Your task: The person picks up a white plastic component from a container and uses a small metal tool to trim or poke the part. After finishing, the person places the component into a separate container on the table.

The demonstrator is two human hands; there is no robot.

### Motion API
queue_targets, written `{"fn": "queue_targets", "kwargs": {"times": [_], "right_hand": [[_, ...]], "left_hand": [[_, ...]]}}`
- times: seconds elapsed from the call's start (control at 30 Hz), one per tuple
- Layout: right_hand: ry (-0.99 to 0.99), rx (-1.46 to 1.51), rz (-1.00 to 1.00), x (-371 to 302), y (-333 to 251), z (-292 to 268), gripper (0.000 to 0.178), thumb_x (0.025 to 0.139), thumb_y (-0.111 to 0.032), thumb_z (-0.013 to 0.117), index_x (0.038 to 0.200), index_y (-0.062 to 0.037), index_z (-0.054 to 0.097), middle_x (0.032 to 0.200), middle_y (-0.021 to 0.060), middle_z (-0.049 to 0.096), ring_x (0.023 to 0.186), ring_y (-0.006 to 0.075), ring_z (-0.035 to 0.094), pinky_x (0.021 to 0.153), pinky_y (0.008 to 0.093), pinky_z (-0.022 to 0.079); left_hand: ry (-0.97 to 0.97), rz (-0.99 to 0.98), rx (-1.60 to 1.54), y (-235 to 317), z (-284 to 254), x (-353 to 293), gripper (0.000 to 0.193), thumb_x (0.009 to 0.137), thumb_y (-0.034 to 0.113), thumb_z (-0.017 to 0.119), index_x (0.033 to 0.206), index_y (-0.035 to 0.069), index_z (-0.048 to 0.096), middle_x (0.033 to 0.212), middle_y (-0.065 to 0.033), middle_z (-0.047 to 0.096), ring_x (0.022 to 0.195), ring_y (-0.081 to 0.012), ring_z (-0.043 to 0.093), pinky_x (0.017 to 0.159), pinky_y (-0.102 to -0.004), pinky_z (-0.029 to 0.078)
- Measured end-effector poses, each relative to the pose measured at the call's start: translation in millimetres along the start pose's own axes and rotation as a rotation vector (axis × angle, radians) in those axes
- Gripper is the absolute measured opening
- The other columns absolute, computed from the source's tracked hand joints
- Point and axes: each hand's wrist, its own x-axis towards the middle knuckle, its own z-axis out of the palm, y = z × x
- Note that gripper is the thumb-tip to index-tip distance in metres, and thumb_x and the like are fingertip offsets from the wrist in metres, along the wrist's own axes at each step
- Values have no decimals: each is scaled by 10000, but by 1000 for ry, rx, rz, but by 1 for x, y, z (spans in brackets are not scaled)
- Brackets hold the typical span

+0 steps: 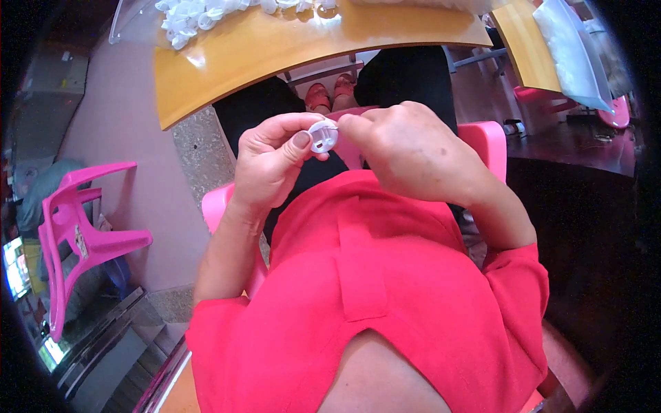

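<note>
Above my lap, my left hand point(272, 155) pinches a small round translucent white plastic piece point(322, 136) between thumb and fingers. Slots and a raised part show on its face. My right hand point(406, 148) is closed at the piece's right edge, its fingertips touching or almost touching it. The back of that hand faces up, so whatever its fingers may grip is hidden. Farther off, a heap of similar-looking whitish plastic pieces point(189, 20) lies at the far left of the yellow wooden table point(289, 51).
The table's curved front edge runs beyond my knees. A pink plastic chair point(86, 237) stands at the left. To the right, a clear plastic bag of white things point(571, 51) rests on another wooden surface point(527, 45). A dark brown surface point(564, 148) lies below it.
</note>
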Motion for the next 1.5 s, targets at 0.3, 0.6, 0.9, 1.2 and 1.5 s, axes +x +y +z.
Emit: {"fn": "queue_targets", "kwargs": {"times": [0.3, 0.6, 0.9, 1.2, 1.5], "right_hand": [[101, -22, 36, -10, -4, -2, 163, 757, -68, 558, 893, 19, 581, 757, 175, 656, 711, 326, 667, 634, 402, 533], [147, -8, 103, -23, 9, -1, 132, 778, -65, 548, 884, 13, 562, 774, 182, 653, 711, 333, 663, 628, 412, 534], [207, 3, 51, -28, 11, 8, 163, 731, 18, 588, 886, 20, 539, 665, 147, 582, 619, 330, 621, 524, 405, 493], [183, -6, 69, -30, 20, 11, 148, 744, 0, 578, 888, 24, 558, 678, 160, 601, 630, 321, 634, 551, 400, 510], [133, 51, 58, -29, 21, 13, 105, 750, -10, 573, 847, 27, 555, 681, 174, 615, 639, 339, 637, 566, 407, 516]], "left_hand": [[-41, 13, -5, -1, -1, 1, 277, 929, 142, 567, 1128, -50, 584, 1152, -215, 592, 964, -280, 631, 810, -355, 531], [273, 540, 760, 63, 7, 36, 190, 908, 57, 607, 1074, -27, 646, 1037, -105, 667, 935, -158, 618, 845, -286, 504], [751, 883, 1719, 220, -83, 165, 298, 832, 183, 710, 1105, 67, 670, 1031, -89, 688, 943, -186, 642, 843, -297, 485], [105, 670, 1876, 71, -58, 164, 347, 821, 8, 559, 1163, 60, 580, 921, -195, 616, 848, -366, 624, 725, -446, 518], [309, 578, 1900, 58, -82, 165, 98, 841, 50, 543, 907, 27, 611, 874, -183, 608, 861, -367, 615, 712, -445, 504]]}}
